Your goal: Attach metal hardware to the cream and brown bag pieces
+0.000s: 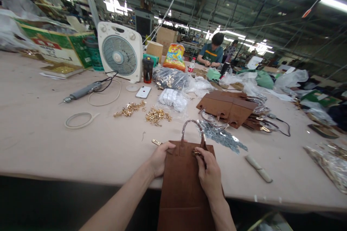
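A brown handbag (184, 184) with one plastic-wrapped handle (192, 123) standing up hangs over the table's front edge. My left hand (162, 157) grips its upper left edge, thumb on the front panel and fingers hidden behind. Against the upper right of the front panel, my right hand (208, 168) pinches a small gold metal fitting (195, 152) between thumb and fingers. A strap with a gold plate (156, 142) sticks out to the left of the bag. Two piles of small gold fittings (129, 109) lie beyond it, and flat grey metal pieces (221, 135) are spread to the right.
Brown bags (227, 106) are stacked at the right. A grey electric screwdriver (82, 91), a tape ring (78, 120), a white phone (143, 92) and a box fan (120, 52) occupy the left and back. A pale rolled object (258, 169) lies front right. A co-worker (213, 52) sits across the table.
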The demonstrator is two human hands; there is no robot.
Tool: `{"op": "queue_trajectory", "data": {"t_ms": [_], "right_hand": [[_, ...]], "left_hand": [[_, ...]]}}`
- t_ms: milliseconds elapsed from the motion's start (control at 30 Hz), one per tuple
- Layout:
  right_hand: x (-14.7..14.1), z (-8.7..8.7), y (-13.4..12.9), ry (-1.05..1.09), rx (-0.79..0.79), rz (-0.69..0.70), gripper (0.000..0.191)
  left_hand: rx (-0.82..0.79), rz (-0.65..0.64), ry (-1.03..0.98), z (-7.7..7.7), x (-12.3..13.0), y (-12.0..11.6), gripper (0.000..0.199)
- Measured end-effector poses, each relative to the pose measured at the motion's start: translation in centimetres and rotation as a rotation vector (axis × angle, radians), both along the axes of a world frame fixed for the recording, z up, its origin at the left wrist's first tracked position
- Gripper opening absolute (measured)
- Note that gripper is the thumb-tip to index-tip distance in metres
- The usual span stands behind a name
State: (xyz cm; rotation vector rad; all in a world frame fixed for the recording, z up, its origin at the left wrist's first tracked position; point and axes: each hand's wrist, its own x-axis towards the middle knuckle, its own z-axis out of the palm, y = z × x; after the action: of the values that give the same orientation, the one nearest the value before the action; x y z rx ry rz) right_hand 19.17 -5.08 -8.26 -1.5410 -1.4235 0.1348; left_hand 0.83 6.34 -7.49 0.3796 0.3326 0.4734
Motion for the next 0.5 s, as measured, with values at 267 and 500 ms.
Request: {"op": "queue_trajectory", "data": {"t_ms": [267,500], "right_hand": [[0.12,0.28,0.00,-0.050,0.007,0.063,0.024],[0.63,-0.48,0.28,-0.111,0.043,0.104,0.020]], "left_hand": [[-0.031,0.009,0.031,0.15,0.17,0.03,0.047],[-0.014,0.057,0.073,0.73,0.13,-0.27,0.043]]}}
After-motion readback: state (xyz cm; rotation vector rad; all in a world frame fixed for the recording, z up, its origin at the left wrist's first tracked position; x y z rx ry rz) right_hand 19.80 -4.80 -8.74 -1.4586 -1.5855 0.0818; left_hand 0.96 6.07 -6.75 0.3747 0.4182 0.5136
